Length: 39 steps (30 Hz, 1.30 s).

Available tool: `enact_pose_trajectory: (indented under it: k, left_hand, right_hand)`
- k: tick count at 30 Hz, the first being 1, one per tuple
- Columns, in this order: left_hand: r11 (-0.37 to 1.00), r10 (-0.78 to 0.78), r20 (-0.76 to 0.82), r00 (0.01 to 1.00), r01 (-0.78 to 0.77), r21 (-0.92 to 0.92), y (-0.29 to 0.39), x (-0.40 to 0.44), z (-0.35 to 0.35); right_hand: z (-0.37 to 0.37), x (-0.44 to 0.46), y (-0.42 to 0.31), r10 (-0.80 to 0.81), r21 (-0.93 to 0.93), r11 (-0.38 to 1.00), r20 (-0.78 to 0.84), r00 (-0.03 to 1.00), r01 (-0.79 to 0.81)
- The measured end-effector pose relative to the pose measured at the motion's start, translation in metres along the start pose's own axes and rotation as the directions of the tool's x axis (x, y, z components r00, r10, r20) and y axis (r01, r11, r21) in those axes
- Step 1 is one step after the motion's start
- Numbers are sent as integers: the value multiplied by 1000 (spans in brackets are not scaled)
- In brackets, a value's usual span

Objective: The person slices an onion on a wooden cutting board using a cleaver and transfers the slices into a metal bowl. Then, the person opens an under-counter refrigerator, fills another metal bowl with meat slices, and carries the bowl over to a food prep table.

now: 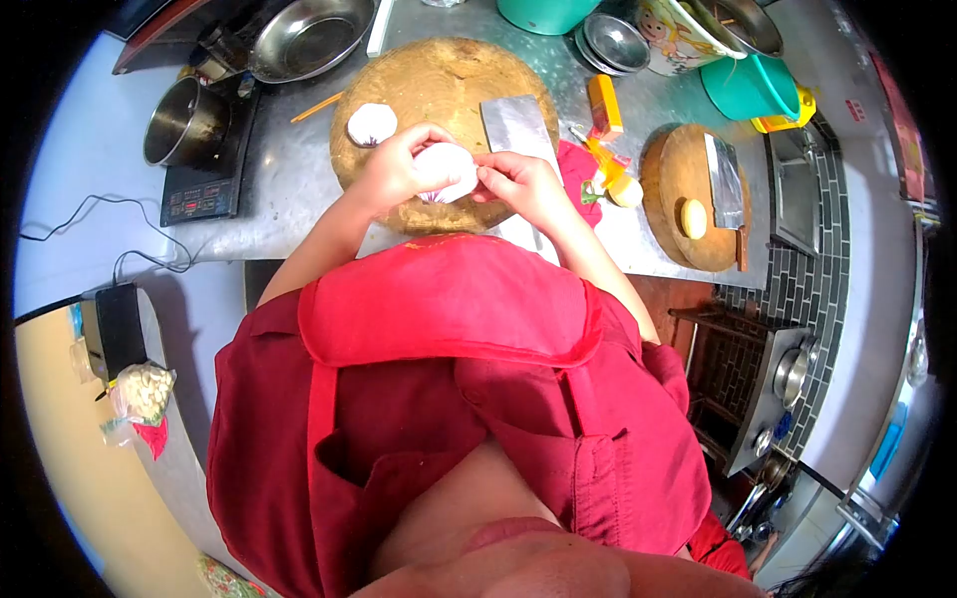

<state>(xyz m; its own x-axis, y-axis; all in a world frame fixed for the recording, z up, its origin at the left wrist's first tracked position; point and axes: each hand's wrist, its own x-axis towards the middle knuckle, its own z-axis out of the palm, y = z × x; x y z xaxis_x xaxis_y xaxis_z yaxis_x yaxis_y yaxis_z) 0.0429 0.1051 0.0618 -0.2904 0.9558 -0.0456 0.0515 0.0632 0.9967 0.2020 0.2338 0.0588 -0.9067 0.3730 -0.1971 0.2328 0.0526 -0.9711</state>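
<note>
Over the front of a large round wooden board (454, 75), my left hand (404, 171) holds a round white piece (445, 169) with its fingers wrapped round the left side. My right hand (508, 181) pinches at the right edge of the same piece, thumb and finger pressed together. Dark purple lines show at the piece's lower edge. A second white piece (372, 125) with dark markings lies on the board's left part. A cleaver blade (516, 125) lies flat on the board's right side, just beyond my right hand.
A smaller round board (678, 169) at the right bears another cleaver (726, 179) and a pale yellow piece (694, 218). An orange box (604, 107) stands between the boards. At the left are a pot (185, 122) on a cooker and a wide metal pan (311, 38).
</note>
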Motion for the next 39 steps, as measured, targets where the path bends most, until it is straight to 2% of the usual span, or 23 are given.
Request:
enact_pose_trajectory:
  k: [1, 4, 10, 16, 19, 25, 28, 29, 32, 35, 39]
  left_hand:
    - [999, -10, -5, 1000, 10, -38, -4, 1, -2]
    - [997, -31, -12, 999, 30, -73, -5, 2, -2]
    - [992, -47, -16, 999, 45, -116, -5, 0, -2]
    - [985, -58, -51, 997, 49, -162, -9, 1, -1]
    - [989, -57, -56, 997, 48, -142, -10, 2, 1]
    - [998, -38, -103, 994, 33, -50, -19, 3, 6]
    - [998, -27, -128, 991, 18, -67, -19, 4, 6]
    - [996, -28, -133, 991, 16, -86, -19, 3, 7]
    - [994, 10, -121, 993, 3, 109, -18, 2, 7]
    - [996, -66, -107, 992, 72, 55, -12, 2, 8]
    - [989, -92, -144, 985, 108, 105, -14, 2, 11]
  right_hand:
    - [0, 0, -1, 19, 99, 995, 15, 1000, -20]
    - [5, 2, 5, -27, 119, 992, -33, 999, 31]
    - [-4, 4, 5, 39, 285, 956, 108, 993, -69]
    - [-1, 4, 6, 30, 424, 903, 94, 995, -68]
    - [2, 5, 9, 45, 409, 910, 62, 997, -66]
    - [21, 19, 40, -45, 200, 977, -137, 990, 72]
    - [15, 15, 30, 41, 433, 901, -20, 999, -29]
    - [13, 15, 29, 41, 443, 896, 12, 999, -42]
    - [8, 16, 29, 35, 444, 894, 73, 997, -63]
    - [9, 18, 33, 19, 430, 902, 70, 997, -48]
    - [11, 19, 39, -3, 458, 888, 73, 997, -31]
